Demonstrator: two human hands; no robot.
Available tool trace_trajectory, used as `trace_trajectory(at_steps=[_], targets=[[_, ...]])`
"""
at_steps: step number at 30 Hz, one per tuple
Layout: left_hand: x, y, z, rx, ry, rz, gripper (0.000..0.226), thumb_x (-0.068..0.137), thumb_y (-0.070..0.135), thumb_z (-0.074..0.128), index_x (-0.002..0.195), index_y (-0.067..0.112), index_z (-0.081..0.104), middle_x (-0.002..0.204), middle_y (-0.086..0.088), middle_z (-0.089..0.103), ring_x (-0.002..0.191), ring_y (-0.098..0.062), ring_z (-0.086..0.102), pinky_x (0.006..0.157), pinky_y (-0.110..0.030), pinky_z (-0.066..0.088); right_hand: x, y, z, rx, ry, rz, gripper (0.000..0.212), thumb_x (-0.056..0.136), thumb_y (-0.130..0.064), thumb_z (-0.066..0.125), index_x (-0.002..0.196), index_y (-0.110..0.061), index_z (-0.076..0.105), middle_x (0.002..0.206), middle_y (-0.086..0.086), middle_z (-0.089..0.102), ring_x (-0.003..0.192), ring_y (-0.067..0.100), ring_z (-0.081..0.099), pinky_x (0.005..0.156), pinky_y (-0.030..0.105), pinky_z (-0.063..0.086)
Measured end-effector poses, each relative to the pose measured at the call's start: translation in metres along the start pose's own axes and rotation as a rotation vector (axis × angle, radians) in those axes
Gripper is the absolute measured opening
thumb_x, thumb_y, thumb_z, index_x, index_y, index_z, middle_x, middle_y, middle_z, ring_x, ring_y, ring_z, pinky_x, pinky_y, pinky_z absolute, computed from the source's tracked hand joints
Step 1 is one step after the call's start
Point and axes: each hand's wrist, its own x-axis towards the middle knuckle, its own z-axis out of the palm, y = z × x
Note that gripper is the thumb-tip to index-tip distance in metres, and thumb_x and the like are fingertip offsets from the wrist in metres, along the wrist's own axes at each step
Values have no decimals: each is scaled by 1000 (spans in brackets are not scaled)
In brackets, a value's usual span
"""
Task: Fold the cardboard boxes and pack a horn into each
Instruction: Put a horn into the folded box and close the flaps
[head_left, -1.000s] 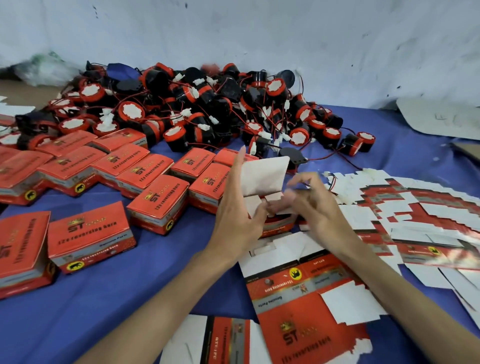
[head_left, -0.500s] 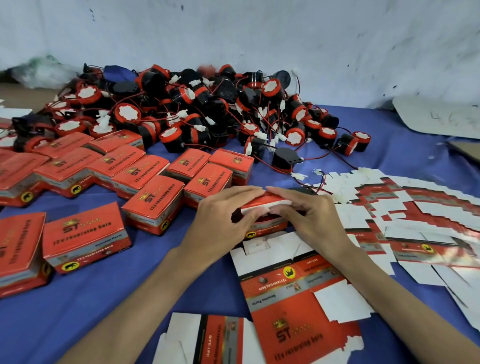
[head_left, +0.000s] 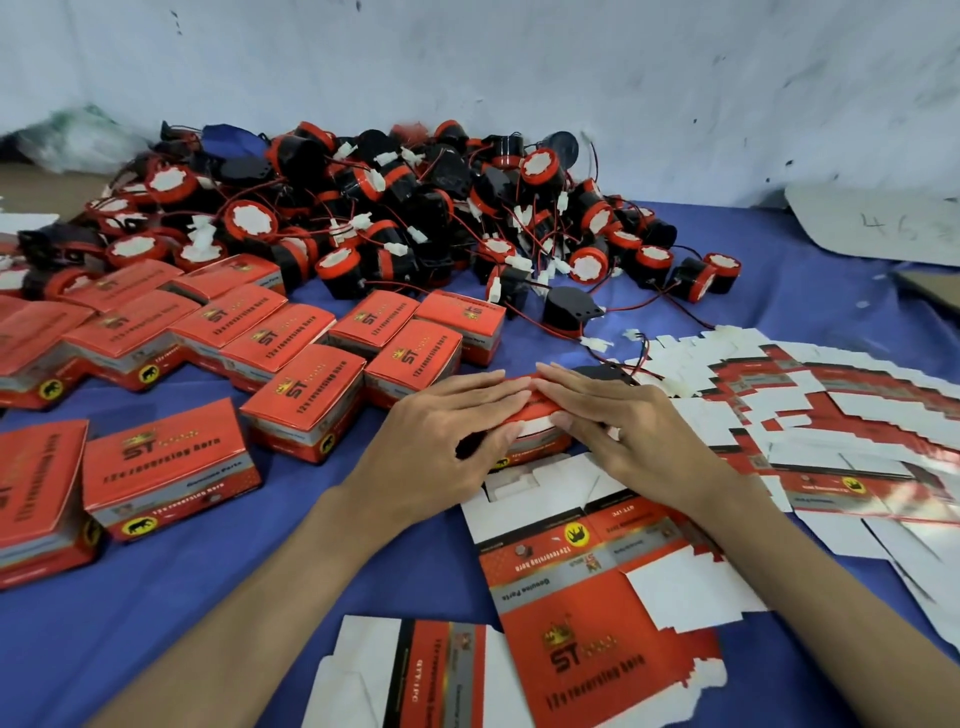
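Note:
A small red cardboard box (head_left: 535, 434) stands on the blue cloth at the middle. My left hand (head_left: 447, 431) and my right hand (head_left: 618, 415) lie flat over its lid, fingertips meeting on top, thumbs at its front edge where a white flap shows. Whatever is inside the box is hidden. Behind it a big heap of black-and-red horns (head_left: 395, 218) with red wires spreads along the wall. One black horn (head_left: 569, 306) lies loose just beyond the box. Flat unfolded box blanks (head_left: 597, 623) lie in front of me.
Several closed red boxes (head_left: 306, 389) stand in rows at the left. A fan of flat blanks (head_left: 810, 405) covers the right side. Grey card sheets (head_left: 878, 228) lie at the far right by the white wall. Bare blue cloth (head_left: 156, 613) shows at lower left.
The box lid, upright and open a second ago, has been folded down. Both hands have moved onto the top of the box and now press flatter on it.

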Motion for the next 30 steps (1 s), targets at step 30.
trace_trajectory(at_steps=[30], targets=[[-4, 4, -6, 132, -132, 60, 41, 95, 34, 46, 122, 11, 66, 131, 1, 60, 128, -26, 51, 95, -44, 52, -2, -1, -11, -358, -155, -88, 38, 88, -3, 60, 126, 2, 57, 135, 9, 54, 132, 47, 35, 100, 57, 43]])
